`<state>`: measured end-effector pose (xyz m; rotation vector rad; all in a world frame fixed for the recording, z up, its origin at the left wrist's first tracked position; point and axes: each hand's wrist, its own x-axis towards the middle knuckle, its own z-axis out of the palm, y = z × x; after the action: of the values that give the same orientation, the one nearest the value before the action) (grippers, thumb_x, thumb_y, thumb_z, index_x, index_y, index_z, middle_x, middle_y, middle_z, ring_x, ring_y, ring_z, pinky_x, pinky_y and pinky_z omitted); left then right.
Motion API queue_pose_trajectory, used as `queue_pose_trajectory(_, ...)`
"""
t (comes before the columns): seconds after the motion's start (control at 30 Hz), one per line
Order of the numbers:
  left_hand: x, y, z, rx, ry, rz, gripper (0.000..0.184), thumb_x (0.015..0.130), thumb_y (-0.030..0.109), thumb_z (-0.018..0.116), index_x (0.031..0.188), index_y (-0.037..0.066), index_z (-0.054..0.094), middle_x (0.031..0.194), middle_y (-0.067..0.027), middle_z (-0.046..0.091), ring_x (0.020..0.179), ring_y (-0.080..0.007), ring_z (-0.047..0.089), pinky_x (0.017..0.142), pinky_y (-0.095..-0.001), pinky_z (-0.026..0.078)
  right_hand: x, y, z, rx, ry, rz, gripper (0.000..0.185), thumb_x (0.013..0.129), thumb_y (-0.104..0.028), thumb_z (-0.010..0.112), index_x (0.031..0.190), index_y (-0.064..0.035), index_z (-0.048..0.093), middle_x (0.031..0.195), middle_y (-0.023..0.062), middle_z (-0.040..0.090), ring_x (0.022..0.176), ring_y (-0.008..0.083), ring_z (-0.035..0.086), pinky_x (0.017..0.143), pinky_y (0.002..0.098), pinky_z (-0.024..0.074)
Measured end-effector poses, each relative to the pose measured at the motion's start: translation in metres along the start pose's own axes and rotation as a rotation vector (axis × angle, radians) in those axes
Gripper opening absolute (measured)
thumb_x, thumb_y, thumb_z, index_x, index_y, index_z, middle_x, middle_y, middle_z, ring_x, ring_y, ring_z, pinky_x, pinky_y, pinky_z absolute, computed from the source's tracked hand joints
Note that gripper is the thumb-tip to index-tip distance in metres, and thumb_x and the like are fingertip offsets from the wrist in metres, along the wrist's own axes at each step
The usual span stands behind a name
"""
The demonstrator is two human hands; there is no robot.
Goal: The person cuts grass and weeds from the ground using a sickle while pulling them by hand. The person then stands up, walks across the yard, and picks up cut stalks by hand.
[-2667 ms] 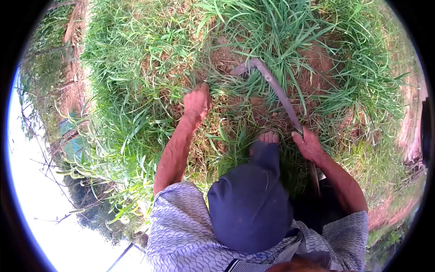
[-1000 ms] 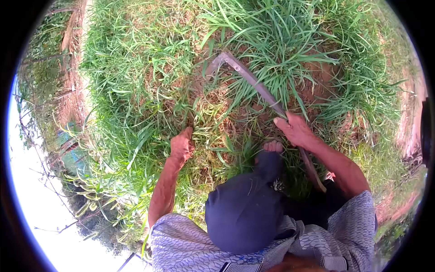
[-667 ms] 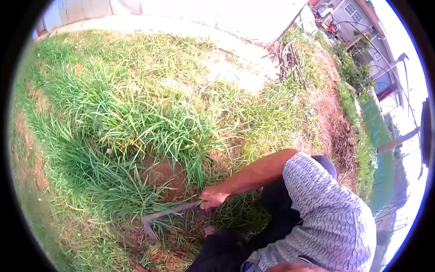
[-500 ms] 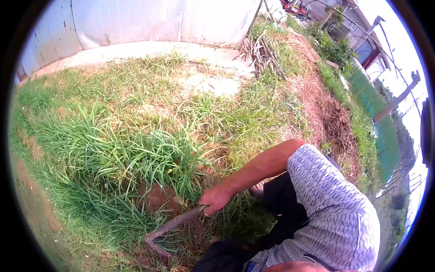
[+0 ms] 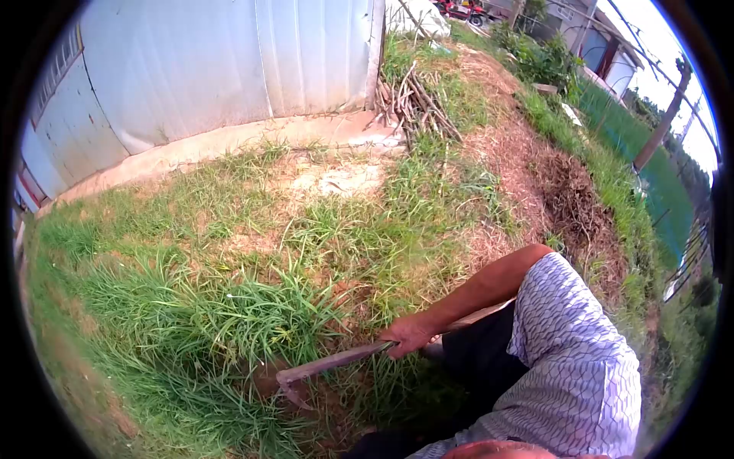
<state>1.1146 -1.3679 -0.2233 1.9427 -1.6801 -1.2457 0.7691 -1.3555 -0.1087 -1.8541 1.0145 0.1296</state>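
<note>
My right hand is closed around the wooden handle of a hooked tool. The handle slopes down to the left, and its bent head points downward at the edge of a leafy green clump, near a small patch of bare soil. Behind my hand, the handle's rear part shows between my forearm and my dark trousers. My left hand is outside the view.
A pale metal wall stands at the upper left, with a pile of sticks by its corner. Dry plant litter runs along the right. Farther off are green netting, a leaning post and a red vehicle.
The view has swung right, bringing in the wall and stick pile. My left hand, earlier closed in the grass, has left the view. My right hand still holds the tool.
</note>
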Motion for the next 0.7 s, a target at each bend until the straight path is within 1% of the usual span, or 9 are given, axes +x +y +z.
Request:
queue_pose_trajectory(0.17,-0.001,0.015,0.008,-0.008,-0.031,-0.019,0.032,0.081,0.009,0.058,0.111,0.006,0.047,0.105,-0.0143,0.055,0.087,-0.0248,0.058,0.07,-0.0365,0.048,-0.005,0.005,-0.007,0.015,-0.069,0.041,0.035,0.084,-0.032,0.06,0.094,0.0,0.052,0.075,0.0178,0.06,0.072,0.0349,0.061,0.065,0.0471,0.0477)
queue_pose_trajectory(0.3,0.0,0.026,0.013,-0.022,-0.048,-0.038,0.034,0.081,0.009,0.058,0.114,0.006,0.047,0.108,-0.0146,0.054,0.09,-0.0246,0.057,0.072,-0.0361,0.048,-0.005,0.021,-0.012,-0.021,-0.042,-0.012,0.034,0.083,-0.031,0.06,0.094,0.0006,0.052,0.077,0.0182,0.06,0.074,0.034,0.062,0.067,0.0468,0.0478)
queue_pose_trajectory(0.37,0.0,0.03,0.013,-0.031,-0.051,-0.054,0.035,0.082,0.01,0.058,0.115,0.006,0.047,0.11,-0.0147,0.054,0.092,-0.0244,0.057,0.073,-0.036,0.048,-0.005,0.024,-0.014,-0.027,0.036,-0.061,0.033,0.079,-0.03,0.062,0.09,0.0003,0.056,0.073,0.0186,0.062,0.07,0.0347,0.062,0.063,0.0444,0.0485)
queue_pose_trajectory(0.4,0.0,0.031,0.014,-0.036,-0.05,-0.058,0.036,0.082,0.01,0.058,0.115,0.006,0.047,0.11,-0.0148,0.054,0.092,-0.0244,0.057,0.074,-0.0359,0.048,-0.008,0.024,-0.017,-0.027,0.039,-0.064,0.033,0.079,-0.03,0.062,0.09,0.0003,0.056,0.073,0.0186,0.062,0.07,0.0347,0.062,0.063,0.0444,0.0485)
queue_pose_trajectory(0.47,0.0,0.035,0.014,-0.046,-0.053,-0.077,0.037,0.082,0.01,0.058,0.116,0.006,0.047,0.112,-0.0149,0.053,0.094,-0.0243,0.056,0.075,-0.0357,0.048,-0.016,0.027,-0.022,0.028,0.055,-0.008,0.035,0.078,-0.031,0.063,0.091,0.0007,0.056,0.075,0.019,0.062,0.071,0.0344,0.062,0.064,0.0446,0.0482)
queue_pose_trajectory(0.57,0.001,0.039,0.015,-0.066,-0.054,-0.116,0.038,0.082,0.01,0.058,0.118,0.005,0.047,0.114,-0.0151,0.053,0.096,-0.0241,0.056,0.076,-0.0354,0.048,-0.021,0.045,-0.017,0.103,0.066,0.017,0.036,0.078,-0.032,0.063,0.091,0.001,0.056,0.076,0.0203,0.062,0.073,0.0347,0.062,0.065,0.0452,0.0478)
queue_pose_trajectory(0.7,-0.004,0.035,0.012,-0.097,-0.042,-0.17,0.04,0.083,0.011,0.058,0.12,0.005,0.046,0.117,-0.0154,0.052,0.099,-0.0239,0.056,0.078,-0.035,0.047,-0.027,0.075,-0.013,0.071,0.075,0.008,0.037,0.078,-0.033,0.062,0.093,0.0011,0.057,0.075,0.0208,0.061,0.072,0.035,0.062,0.066,0.0456,0.0477)
